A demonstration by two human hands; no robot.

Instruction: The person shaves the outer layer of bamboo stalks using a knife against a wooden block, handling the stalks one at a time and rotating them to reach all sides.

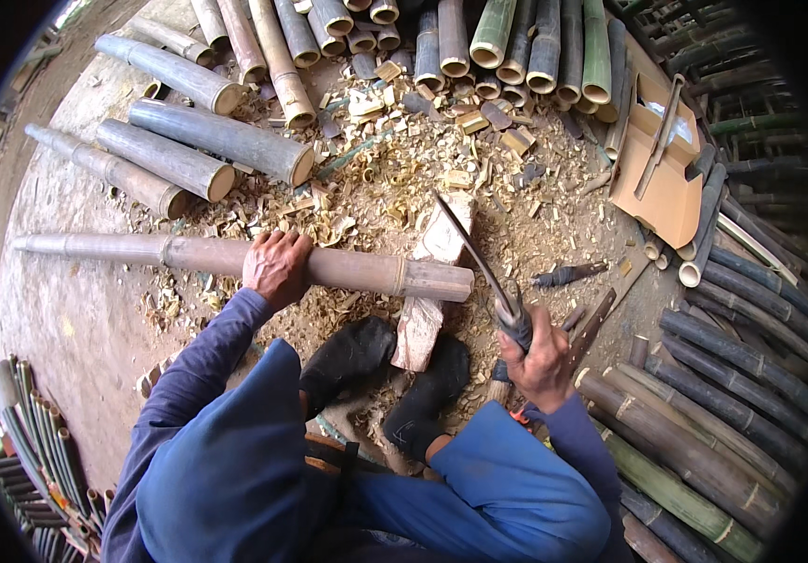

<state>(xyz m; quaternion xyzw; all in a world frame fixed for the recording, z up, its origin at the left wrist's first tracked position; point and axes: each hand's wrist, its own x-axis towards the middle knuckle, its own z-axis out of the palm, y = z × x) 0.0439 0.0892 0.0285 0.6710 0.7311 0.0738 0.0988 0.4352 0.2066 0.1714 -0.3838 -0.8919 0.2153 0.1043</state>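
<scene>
A long brown bamboo pole [357, 269] lies crosswise in front of me, its right end resting over a pale wooden block [419, 334]. My left hand [275, 270] is closed over the pole from above, left of its middle. In my right hand [539, 360] is the dark wrapped handle of a machete [473, 250], gripped to the right of the pole's end. The blade points up and to the left, seen nearly edge-on, and its tip is over the block's far end. Two dark-covered feet [352, 361] flank the near end of the block.
Wood chips [357, 197] litter the ground around the block. Thick bamboo lengths [226, 141] lie at the far left, and more bamboo [493, 38] at the far side. Stacked poles [704, 450] line the right, below an open cardboard box [657, 178]. A second wrapped-handled tool [568, 274] lies nearby.
</scene>
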